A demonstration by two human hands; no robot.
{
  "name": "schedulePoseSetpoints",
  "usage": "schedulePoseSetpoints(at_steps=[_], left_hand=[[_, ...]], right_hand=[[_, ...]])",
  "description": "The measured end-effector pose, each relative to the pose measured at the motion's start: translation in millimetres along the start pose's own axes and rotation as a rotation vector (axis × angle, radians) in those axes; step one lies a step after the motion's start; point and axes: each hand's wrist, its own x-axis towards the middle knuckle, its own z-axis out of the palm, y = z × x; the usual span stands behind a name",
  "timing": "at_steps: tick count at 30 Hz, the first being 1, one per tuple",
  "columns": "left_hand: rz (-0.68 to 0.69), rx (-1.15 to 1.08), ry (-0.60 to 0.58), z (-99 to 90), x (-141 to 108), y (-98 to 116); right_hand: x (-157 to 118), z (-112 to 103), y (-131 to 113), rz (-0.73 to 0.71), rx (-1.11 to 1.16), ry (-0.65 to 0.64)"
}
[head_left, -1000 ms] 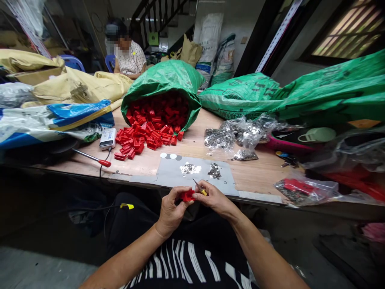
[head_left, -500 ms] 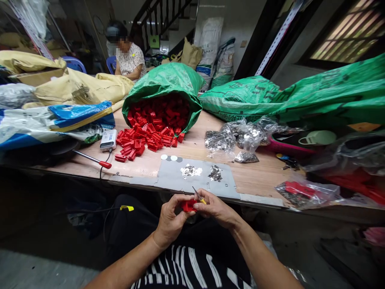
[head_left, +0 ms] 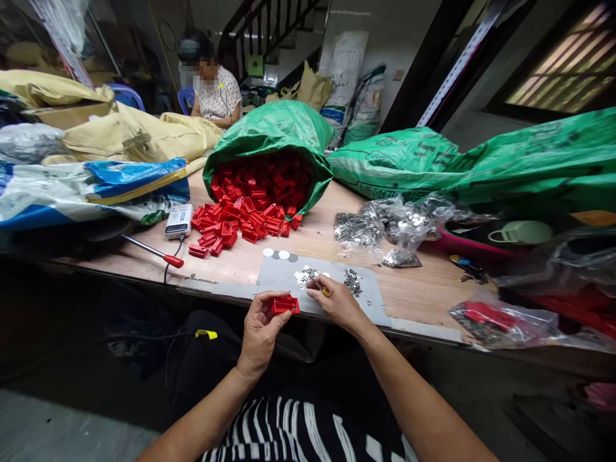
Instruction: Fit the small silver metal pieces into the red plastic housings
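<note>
One counter (head_left: 317,228): occupied by an open green sack (head_left: 272,125), loose red parts (head_left: 231,221) heaped at its mouth.
Grey mat (head_left: 276,282): spread along the near edge.
Left grip (head_left: 258,328): clamped on a red casing (head_left: 285,305), held by the mat's near edge.
Right grip (head_left: 339,305): closed around a yellow-handled tool (head_left: 326,292), held at silver pieces (head_left: 303,276); contact cannot be told.

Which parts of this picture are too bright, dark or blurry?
In the head view, the silvery pile near the right hand gleams nearly white; in the same view, the space below the table sinks into shadow, and a pink thing at the right edge is too blurred to name.
</note>
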Motion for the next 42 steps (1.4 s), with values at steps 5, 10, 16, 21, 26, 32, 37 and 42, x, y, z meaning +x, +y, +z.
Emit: schedulePoseSetpoints(at_steps=[5, 10, 16, 21, 26, 32, 37, 42], left_hand=[[-0.015, 0.022, 0.035, -7.1, 3.0, -2.8], [-0.078, -0.032, 0.043, -9.9, 5.4, -6.0], [-0.164, -0.153, 0.031, -7.6, 7.0, -4.0], [-0.247, -0.265, 0.035, -2.3, 7.8, 1.1], [-0.322, -0.344, 0.023, 3.2, 7.5, 3.4], [-0.351, -0.392, -0.010, 4.6, 8.7, 8.0], [-0.336, -0.337, -0.037, 4.1, 8.4, 10.9], [-0.277, -0.202, -0.118, 2.7, 9.1, 10.0]], right_hand=[[18.7, 9.7, 1.8, -0.038, -0.424, 0.000], [22.9, 15.0, 3.4, -0.042, -0.472, -0.017], [17.8, 12.6, 4.1, -0.069, -0.355, 0.002], [3.8, 5.3, -10.0, -0.127, -0.042, -0.008], [-10.5, 11.0, -21.1, -0.112, 0.203, -0.058], [-20.8, 18.8, -19.6, -0.139, 0.225, -0.065], [-23.9, 11.4, -18.4, -0.214, 0.184, -0.142], [-26.7, 9.0, -12.3, -0.153, 0.277, -0.215]])
